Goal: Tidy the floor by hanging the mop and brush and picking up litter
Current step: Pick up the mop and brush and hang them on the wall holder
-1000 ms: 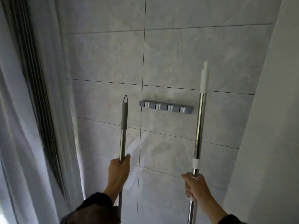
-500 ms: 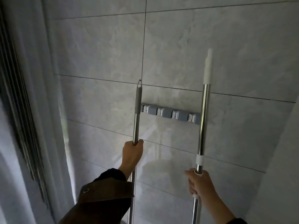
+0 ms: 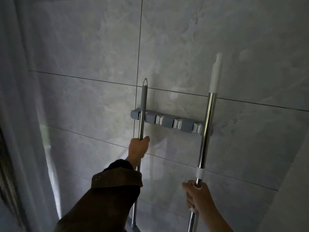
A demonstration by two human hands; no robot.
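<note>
The left hand (image 3: 138, 148), coming out of a brown cuffed sleeve (image 3: 115, 183), is clamped around a thin steel pole with a grey plastic grip and a pointed hanging loop at its top (image 3: 142, 121). The right hand (image 3: 196, 196) is closed around a thicker polished steel pole with a white plastic end cap and a white collar just above the fist (image 3: 207, 124). Which pole belongs to the mop and which to the brush cannot be told, as both heads are out of view.

Since half a second ago the left pole has moved right and toward the wall: it was beside the left end of the grey wall-mounted holder rail with white spring clips (image 3: 168, 120), and now it crosses the rail at its leftmost slot. Whether it is fully seated in the clip cannot be told. The right pole crosses the rail's right end, much as before, just beside the last white clip; both hands sit lower in view relative to the rail.

Three white clips between the two poles hold nothing. The rail is fixed to a grey marbled tile wall (image 3: 184, 47), and a pale grey curtain (image 3: 21, 114) hangs at the left.
</note>
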